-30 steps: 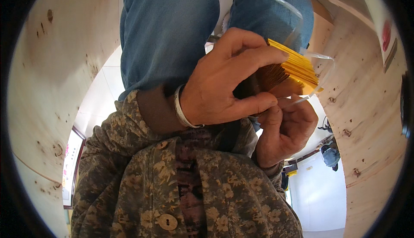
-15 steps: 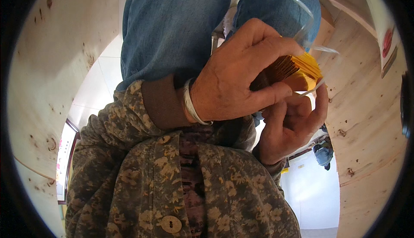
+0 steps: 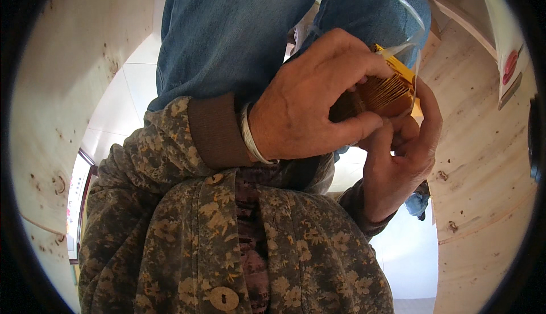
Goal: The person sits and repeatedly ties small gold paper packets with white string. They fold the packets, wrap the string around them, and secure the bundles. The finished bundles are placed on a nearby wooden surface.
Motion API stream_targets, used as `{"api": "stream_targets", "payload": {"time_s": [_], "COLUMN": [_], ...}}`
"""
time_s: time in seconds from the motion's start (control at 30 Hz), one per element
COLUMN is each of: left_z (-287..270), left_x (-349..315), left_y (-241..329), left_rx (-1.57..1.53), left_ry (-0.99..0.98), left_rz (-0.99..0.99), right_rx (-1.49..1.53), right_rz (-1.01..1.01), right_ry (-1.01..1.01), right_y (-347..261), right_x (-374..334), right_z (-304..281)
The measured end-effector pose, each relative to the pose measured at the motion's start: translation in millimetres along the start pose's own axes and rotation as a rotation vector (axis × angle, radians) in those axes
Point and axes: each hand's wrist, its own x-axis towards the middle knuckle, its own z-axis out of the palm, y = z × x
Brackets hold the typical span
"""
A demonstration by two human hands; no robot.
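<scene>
A bundle of thin yellow paper-like layers (image 3: 387,93) is held between my two hands, its stacked edges showing brown-gold. My left hand (image 3: 307,101), a silver bangle (image 3: 250,135) on its wrist, is closed around the bundle from the left with thumb and fingers. From the right, my right hand (image 3: 406,155) has its fingers curled at the bundle's lower right side. A clear plastic strip (image 3: 418,18) loops above and runs down along the bundle toward my right fingers. Where the strip goes behind the bundle is hidden.
My jeans-covered legs (image 3: 227,35) lie beyond my hands. Pale wooden surfaces with knots curve along the left (image 3: 62,115) and right (image 3: 478,143). A red oval mark (image 3: 509,67) shows on a panel at the upper right. Light floor tiles (image 3: 116,112) appear at left.
My right hand has shifted slightly right, its index finger higher beside the bundle. The strip's loose end now hangs downward beside the bundle, whose layered edges show more. My left hand keeps its hold.
</scene>
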Motion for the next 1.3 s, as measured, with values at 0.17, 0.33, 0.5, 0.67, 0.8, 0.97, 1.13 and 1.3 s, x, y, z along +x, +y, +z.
{"api": "stream_targets", "payload": {"time_s": [0.17,0.33,0.5,0.67,0.8,0.97,1.13,1.3], "left_z": [-1,2,2,3,1,3,-4,-15], "left_x": [-2,-2,-2,-1,-2,-1,-1,-1], "left_y": [0,0,-1,0,0,-3,-1,-4], "left_rx": [-0.010,-0.011,0.004,0.010,0.000,-0.006,-0.004,0.007], "left_ry": [0.009,0.027,0.026,0.022,0.015,0.027,-0.057,-0.239], "left_rz": [-0.003,0.007,0.015,0.020,0.017,0.027,0.029,0.144], "right_rx": [-0.010,-0.035,-0.017,-0.011,0.051,0.023,0.019,0.071], "right_rz": [-0.027,-0.016,-0.028,-0.020,0.012,-0.004,0.008,0.046], "right_ry": [-0.002,-0.002,-0.009,-0.007,-0.003,0.001,-0.024,-0.057], "right_y": [1,2,5,4,5,5,3,2], "right_x": [3,4,5,3,3,4,6,6], "right_z": [0,1,1,2,2,3,0,-1]}}
